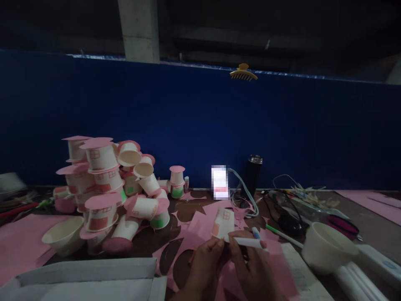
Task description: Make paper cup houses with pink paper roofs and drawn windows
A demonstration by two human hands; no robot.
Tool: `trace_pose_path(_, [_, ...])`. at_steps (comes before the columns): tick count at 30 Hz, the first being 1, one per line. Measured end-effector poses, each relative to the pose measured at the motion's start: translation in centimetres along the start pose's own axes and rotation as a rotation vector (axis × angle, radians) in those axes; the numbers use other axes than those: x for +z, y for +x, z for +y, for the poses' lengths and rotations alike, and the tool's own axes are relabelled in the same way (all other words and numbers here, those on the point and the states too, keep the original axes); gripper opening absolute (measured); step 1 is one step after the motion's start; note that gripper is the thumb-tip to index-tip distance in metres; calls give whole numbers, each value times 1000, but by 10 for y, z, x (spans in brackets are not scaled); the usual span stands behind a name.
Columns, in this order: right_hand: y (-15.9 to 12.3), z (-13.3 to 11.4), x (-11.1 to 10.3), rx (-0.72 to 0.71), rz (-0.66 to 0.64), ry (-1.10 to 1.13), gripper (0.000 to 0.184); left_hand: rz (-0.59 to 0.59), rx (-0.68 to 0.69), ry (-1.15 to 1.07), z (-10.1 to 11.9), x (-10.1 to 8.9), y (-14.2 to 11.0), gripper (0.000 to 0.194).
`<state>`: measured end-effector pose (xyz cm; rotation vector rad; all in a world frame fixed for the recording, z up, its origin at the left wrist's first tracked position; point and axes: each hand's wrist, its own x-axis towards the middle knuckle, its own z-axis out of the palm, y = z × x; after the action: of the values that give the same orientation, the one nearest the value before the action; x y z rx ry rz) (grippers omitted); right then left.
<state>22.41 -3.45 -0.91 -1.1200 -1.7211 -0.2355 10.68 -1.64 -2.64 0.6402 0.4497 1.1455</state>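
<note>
A white paper cup [223, 223] with a window and a reddish patch drawn on its side is tilted in front of me. My left hand [206, 263] has its fingers closed on the cup's lower edge. A white marker pen [249, 242] with a reddish end lies across the fingers of my right hand [249, 263], which are closed around it beside the cup. The pen's tip cannot be made out clearly. Pink paper sheets [200, 228] with round holes cut out lie under both hands. Close by is a blue-ended marker [256, 233].
Decorated cups with pink paper discs [102, 161] are piled at left, near a white bowl [64, 236] and a box [84, 278]. A lit phone [220, 184] and black flask [251, 175] stand behind. At right are a white cup [327, 248], cables and a green-tipped pen [283, 236].
</note>
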Motion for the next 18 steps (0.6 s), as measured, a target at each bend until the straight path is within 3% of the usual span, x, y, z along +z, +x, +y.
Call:
trace_pose_path(3, [-1,1,-2,48,24,59,13,62,-13,-44,2,-1,-1,18])
trace_pose_path(8, [-1,7,-3,116,203,195,22,199,-11,-215,4,-3,-1,16])
trace_pose_path(11, [0,13,1,261,179,228,23,227,-11,-268,4,-3,1,12])
trace_pose_path(18, [5,25,6,660,113,365,37,163,-73,-284,4,1,1,9])
